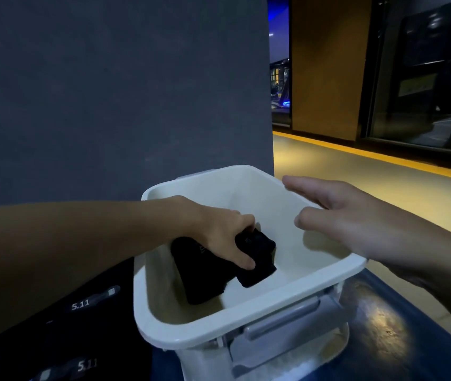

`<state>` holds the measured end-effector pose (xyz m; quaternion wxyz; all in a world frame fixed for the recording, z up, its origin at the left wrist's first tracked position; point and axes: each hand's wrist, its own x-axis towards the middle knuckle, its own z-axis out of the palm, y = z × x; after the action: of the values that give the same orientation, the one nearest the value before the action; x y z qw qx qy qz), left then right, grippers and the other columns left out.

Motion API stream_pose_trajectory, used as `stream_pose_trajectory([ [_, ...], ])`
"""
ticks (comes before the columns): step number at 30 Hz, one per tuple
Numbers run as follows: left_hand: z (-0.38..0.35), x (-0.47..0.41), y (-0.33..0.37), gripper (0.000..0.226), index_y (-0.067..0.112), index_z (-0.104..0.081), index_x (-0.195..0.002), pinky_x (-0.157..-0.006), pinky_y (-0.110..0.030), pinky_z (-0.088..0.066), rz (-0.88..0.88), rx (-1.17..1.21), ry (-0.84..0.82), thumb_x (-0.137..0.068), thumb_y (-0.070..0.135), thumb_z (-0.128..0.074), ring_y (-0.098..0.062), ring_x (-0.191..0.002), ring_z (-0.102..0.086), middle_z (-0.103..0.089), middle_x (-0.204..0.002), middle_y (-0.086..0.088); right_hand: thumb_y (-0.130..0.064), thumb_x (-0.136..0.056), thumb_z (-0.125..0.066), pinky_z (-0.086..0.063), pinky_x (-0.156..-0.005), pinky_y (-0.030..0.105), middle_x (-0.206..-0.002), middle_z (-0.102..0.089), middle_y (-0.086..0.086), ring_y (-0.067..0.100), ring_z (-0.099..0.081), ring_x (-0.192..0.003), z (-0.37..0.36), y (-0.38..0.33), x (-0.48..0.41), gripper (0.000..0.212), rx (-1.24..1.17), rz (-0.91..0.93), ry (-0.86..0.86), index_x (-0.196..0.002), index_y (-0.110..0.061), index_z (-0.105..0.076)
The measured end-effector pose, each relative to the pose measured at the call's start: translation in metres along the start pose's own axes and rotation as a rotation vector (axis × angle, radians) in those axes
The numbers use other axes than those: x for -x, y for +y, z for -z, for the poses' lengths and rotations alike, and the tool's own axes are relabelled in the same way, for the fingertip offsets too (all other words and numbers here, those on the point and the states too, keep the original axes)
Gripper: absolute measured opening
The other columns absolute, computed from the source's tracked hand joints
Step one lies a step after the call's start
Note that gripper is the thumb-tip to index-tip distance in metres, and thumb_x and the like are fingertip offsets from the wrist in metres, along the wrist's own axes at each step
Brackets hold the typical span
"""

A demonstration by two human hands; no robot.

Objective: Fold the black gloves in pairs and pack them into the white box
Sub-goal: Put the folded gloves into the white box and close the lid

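The white box (232, 193) sits beside loose black gloves (81, 339), the right hand (356, 221) hovers over it with fingers spread, and the left hand (219, 235) grips a folded pair (257, 259) inside it, soft, light cloth that probably unfolds unless pinched across the fold.

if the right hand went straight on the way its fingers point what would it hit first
Likely the left hand, gripping folded black gloves inside the white box: the open right hand points leftward across the box's opening. Depth is unclear; it may pass above.
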<state>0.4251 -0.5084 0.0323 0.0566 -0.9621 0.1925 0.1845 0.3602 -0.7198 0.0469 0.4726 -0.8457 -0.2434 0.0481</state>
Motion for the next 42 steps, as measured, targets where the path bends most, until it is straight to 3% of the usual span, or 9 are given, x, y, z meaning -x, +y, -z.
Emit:
stream_pose_trajectory([
  [7, 0.001, 0.001, -0.002, 0.062, 0.021, -0.045, -0.127, -0.090, -0.044, -0.054, 0.003, -0.077, 0.013, -0.085, 0.061, -0.064, -0.022, -0.101, -0.059, -0.051, -0.116, 0.002, -0.018, -0.091, -0.052, -0.037, -0.104, 0.056, -0.131, -0.046, -0.002, 0.031, -0.046, -0.119, -0.001, -0.004, 0.009, 0.020, 0.011, 0.004, -0.001, -0.103, -0.033, -0.051],
  [9, 0.005, 0.004, -0.004, 0.064, 0.023, -0.047, -0.129, -0.092, -0.043, -0.053, -0.025, -0.095, 0.048, -0.083, 0.065, -0.062, -0.022, -0.104, -0.057, -0.045, -0.119, 0.003, -0.019, -0.092, -0.052, -0.039, -0.102, 0.051, -0.128, -0.048, -0.009, 0.023, -0.046, -0.118, 0.000, -0.004, 0.008, 0.017, 0.011, 0.006, 0.006, -0.105, -0.029, -0.048],
  [13, 0.016, 0.020, -0.008, 0.047, 0.024, -0.055, -0.109, -0.080, -0.035, -0.052, 0.030, -0.141, 0.110, -0.083, 0.062, -0.065, -0.019, -0.090, -0.059, -0.058, -0.105, 0.002, -0.023, -0.094, -0.054, -0.043, -0.080, 0.012, -0.090, -0.059, -0.047, -0.016, -0.050, -0.107, 0.000, -0.005, 0.005, 0.021, -0.005, -0.001, -0.018, -0.095, -0.042, -0.060],
  [17, 0.014, 0.031, -0.014, 0.040, 0.021, -0.057, -0.095, -0.072, -0.031, -0.049, 0.172, -0.146, -0.076, -0.086, 0.059, -0.064, -0.023, -0.091, -0.067, -0.068, -0.100, -0.001, -0.035, -0.088, -0.058, -0.029, -0.107, 0.023, -0.147, -0.031, -0.032, -0.007, -0.033, -0.132, -0.001, -0.001, 0.003, 0.066, 0.008, -0.033, 0.031, -0.149, -0.038, -0.033],
  [25, 0.008, 0.044, -0.012, 0.037, 0.027, -0.056, -0.102, -0.086, -0.033, -0.049, 0.170, -0.024, -0.044, -0.088, 0.060, -0.061, -0.019, -0.099, -0.061, -0.063, -0.108, 0.003, -0.031, -0.093, -0.059, -0.024, -0.107, 0.023, -0.152, -0.028, -0.025, -0.001, -0.029, -0.138, -0.001, -0.004, 0.004, 0.064, -0.004, -0.024, 0.040, -0.151, -0.033, -0.031],
  [28, 0.014, 0.058, -0.011, 0.036, 0.029, -0.055, -0.101, -0.087, -0.036, -0.050, 0.180, -0.081, 0.077, -0.088, 0.061, -0.059, -0.021, -0.096, -0.060, -0.062, -0.106, 0.004, -0.028, -0.093, -0.059, -0.034, -0.109, 0.029, -0.145, -0.041, -0.022, 0.005, -0.043, -0.129, -0.002, -0.008, 0.006, 0.058, 0.000, -0.033, 0.058, -0.147, -0.030, -0.038],
  [31, 0.020, 0.080, -0.008, 0.030, 0.033, -0.053, -0.101, -0.087, -0.037, -0.051, 0.174, -0.118, 0.260, -0.089, 0.060, -0.054, -0.018, -0.094, -0.060, -0.064, -0.103, 0.008, -0.029, -0.094, -0.059, -0.044, -0.087, 0.025, -0.115, -0.054, -0.027, 0.003, -0.055, -0.108, -0.001, -0.017, 0.011, 0.035, 0.044, -0.001, 0.125, -0.129, -0.033, -0.054],
  [35, 0.018, 0.127, -0.001, 0.017, 0.038, -0.054, -0.096, -0.084, -0.037, -0.050, 0.159, -0.013, 0.527, -0.091, 0.054, -0.052, -0.014, -0.095, -0.058, -0.065, -0.101, 0.014, -0.034, -0.095, -0.057, -0.040, -0.084, 0.028, -0.116, -0.057, -0.018, 0.005, -0.048, -0.115, 0.000, -0.034, 0.016, 0.026, 0.252, 0.079, 0.266, -0.120, -0.030, -0.061],
  [42, -0.034, 0.225, 0.002, 0.021, 0.032, -0.063, -0.096, -0.085, -0.040, -0.051, 0.171, 0.141, 0.867, -0.089, 0.048, -0.051, -0.013, -0.098, -0.059, -0.059, -0.098, 0.013, -0.023, -0.093, -0.059, -0.040, -0.079, 0.010, -0.104, -0.067, -0.015, -0.003, -0.058, -0.103, -0.041, -0.090, 0.037, 0.017, 0.218, 0.316, 0.247, -0.106, -0.023, -0.069],
])
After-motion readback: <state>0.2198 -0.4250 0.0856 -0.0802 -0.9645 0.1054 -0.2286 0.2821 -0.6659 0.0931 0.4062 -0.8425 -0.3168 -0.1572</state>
